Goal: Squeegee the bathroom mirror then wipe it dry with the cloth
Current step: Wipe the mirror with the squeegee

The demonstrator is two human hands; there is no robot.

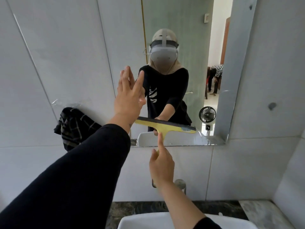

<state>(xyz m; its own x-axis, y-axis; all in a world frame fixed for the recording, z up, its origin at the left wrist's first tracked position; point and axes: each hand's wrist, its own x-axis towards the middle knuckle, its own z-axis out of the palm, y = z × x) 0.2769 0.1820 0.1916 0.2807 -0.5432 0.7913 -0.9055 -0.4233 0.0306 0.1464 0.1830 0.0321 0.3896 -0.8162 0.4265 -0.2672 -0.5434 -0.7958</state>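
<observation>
The bathroom mirror [189, 38] hangs on the tiled wall straight ahead. My right hand [162, 166] grips the handle of a yellow squeegee [166, 125], index finger stretched up along it. Its dark blade lies tilted across the lower part of the mirror, just above the bottom edge. My left hand [129, 91] is raised with fingers straight and apart, its fingertips touching the mirror's left edge. A dark checked cloth [74, 128] hangs on the wall left of the mirror, below a clear hook.
A white sink [132, 222] sits below me on a dark stone counter [142, 207]. A metal tap [180, 184] sticks out of the wall under the mirror. The mirror reflects a person wearing a headset, a small fan and a doorway.
</observation>
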